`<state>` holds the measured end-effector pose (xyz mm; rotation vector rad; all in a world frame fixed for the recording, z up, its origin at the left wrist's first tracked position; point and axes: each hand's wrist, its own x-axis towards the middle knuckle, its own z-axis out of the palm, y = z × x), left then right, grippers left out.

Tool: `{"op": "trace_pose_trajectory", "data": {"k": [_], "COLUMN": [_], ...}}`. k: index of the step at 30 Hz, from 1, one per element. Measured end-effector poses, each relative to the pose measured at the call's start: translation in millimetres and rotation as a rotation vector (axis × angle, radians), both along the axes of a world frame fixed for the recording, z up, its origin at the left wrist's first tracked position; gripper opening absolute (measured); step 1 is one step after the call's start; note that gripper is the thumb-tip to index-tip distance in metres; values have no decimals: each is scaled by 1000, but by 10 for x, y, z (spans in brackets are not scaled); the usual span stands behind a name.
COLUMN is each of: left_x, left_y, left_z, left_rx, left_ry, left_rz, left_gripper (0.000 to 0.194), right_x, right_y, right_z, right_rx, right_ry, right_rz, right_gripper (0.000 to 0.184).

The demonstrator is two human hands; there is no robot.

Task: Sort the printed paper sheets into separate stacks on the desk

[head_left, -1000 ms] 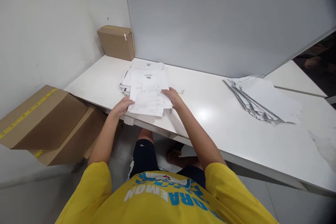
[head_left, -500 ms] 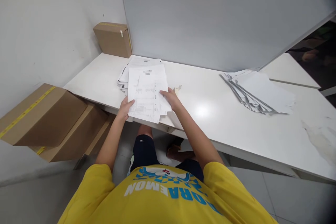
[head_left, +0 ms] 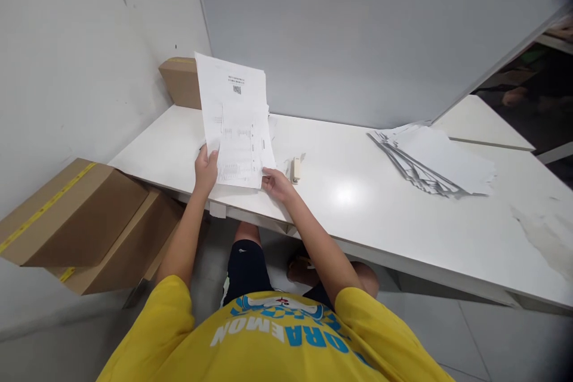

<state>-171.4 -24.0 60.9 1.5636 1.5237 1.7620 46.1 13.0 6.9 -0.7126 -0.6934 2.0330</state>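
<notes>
Printed paper sheets (head_left: 239, 125) stand tilted up between my hands, text and a square code facing me. My left hand (head_left: 206, 171) is closed on their lower left edge, thumb in front. At the lower right corner, my right hand (head_left: 276, 184) pinches the sheets. Behind them the stack of papers on the table is almost wholly hidden. A small cream-coloured stapler (head_left: 296, 171) lies just right of my right hand, apart from it.
A fanned pile of papers (head_left: 439, 158) lies on the right of the white table (head_left: 340, 221). One cardboard box (head_left: 181, 80) stands in the back left corner; stacked cardboard boxes (head_left: 76, 215) sit below left. A grey panel (head_left: 340, 36) rises behind the table.
The sheets have been lifted and tilted upright, now covering the stack and part of the back box. My right hand has moved down and left to their lower corner, uncovering the stapler.
</notes>
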Motion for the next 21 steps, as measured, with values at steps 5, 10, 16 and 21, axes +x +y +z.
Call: {"op": "trace_pose_trajectory", "data": {"k": [5,10,16,21], "left_x": [-2,32,4,-239], "left_y": [-29,-54,301,805], "left_z": [118,95,-20,-135], "left_rx": [149,130,-58,-253], "left_ry": [80,33,-259,-259], "left_rz": [75,92,78,154], "left_gripper": [48,48,31,34], "right_x": [-12,17,92,245], "right_y": [-5,-43,-124,-219], "right_z": [30,85,39,45], "right_rx": [44,109,153,186], "right_ry": [64,8,-93,-230], "right_rz": [-21,1,-96,-238], "right_gripper": [14,23,39,40]}}
